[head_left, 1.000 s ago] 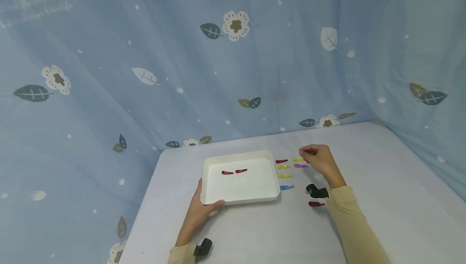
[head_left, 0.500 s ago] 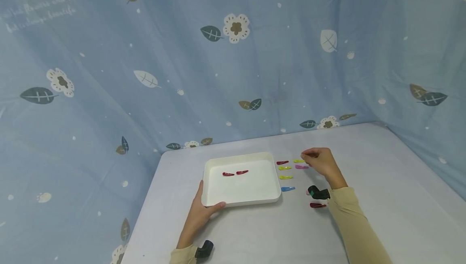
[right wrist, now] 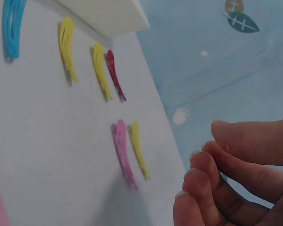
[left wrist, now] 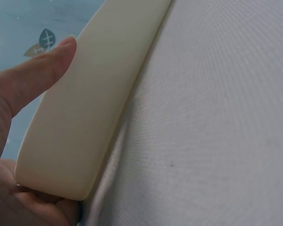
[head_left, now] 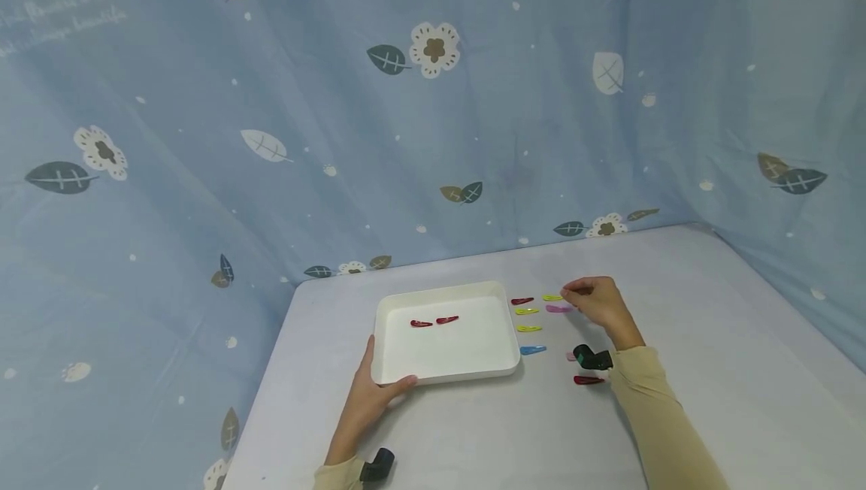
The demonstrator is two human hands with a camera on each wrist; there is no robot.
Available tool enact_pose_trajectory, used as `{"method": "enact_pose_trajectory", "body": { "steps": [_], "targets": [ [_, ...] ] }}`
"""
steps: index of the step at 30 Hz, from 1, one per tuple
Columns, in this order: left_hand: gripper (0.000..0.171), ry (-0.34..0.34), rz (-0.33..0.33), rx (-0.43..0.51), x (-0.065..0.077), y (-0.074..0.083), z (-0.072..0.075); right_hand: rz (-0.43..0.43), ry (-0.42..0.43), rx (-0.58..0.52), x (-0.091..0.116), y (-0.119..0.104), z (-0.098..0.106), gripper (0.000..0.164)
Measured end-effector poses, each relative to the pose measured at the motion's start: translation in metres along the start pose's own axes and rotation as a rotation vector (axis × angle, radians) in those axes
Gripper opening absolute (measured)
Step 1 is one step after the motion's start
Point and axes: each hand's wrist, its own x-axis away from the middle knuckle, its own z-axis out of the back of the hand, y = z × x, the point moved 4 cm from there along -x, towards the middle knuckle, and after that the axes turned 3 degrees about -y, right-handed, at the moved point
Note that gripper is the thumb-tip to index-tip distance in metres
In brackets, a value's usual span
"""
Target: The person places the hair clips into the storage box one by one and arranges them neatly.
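Note:
My left hand (head_left: 368, 396) grips the near-left corner of a white tray (head_left: 448, 358). In the left wrist view its thumb lies along the tray's outer wall (left wrist: 85, 108), and the other fingers curl at the corner. Inside the tray lie two red hair clips (head_left: 421, 323). Right of the tray, my right hand (head_left: 598, 302) hovers with loosely curled fingers and thumb close to the index finger; nothing shows between them in the right wrist view. Nearest to it on the table are a yellow hair clip (right wrist: 140, 153) and a pink hair clip (right wrist: 123, 153).
Beside the tray's right wall lie a red clip (head_left: 522, 300), two yellow clips (head_left: 528, 328) and a blue clip (head_left: 533, 350). A dark red clip (head_left: 588, 380) and a partly hidden pink clip (head_left: 570, 356) lie by the right wrist. A blue patterned curtain (head_left: 514, 137) stands behind the table.
The right hand has shifted very slightly nearer and to the right over the same clips. The left hand and tray stay in place; the head view sways a little.

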Motion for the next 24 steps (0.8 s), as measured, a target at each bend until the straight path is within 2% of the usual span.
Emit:
{"method": "enact_pose_trajectory", "body": {
  "steps": [5,15,24],
  "targets": [
    [0.129,-0.004,0.005,-0.009,0.001,-0.001,0.002,-0.028,-0.008,0.024,-0.002,0.004,-0.004,0.036],
    [0.128,-0.005,-0.012,-0.005,-0.002,0.003,0.005,-0.019,-0.002,0.085,-0.008,0.008,-0.003,0.034],
    [0.127,-0.001,-0.023,0.004,0.000,0.001,0.002,-0.075,-0.031,0.105,-0.011,0.021,-0.007,0.035]
  ]
}}
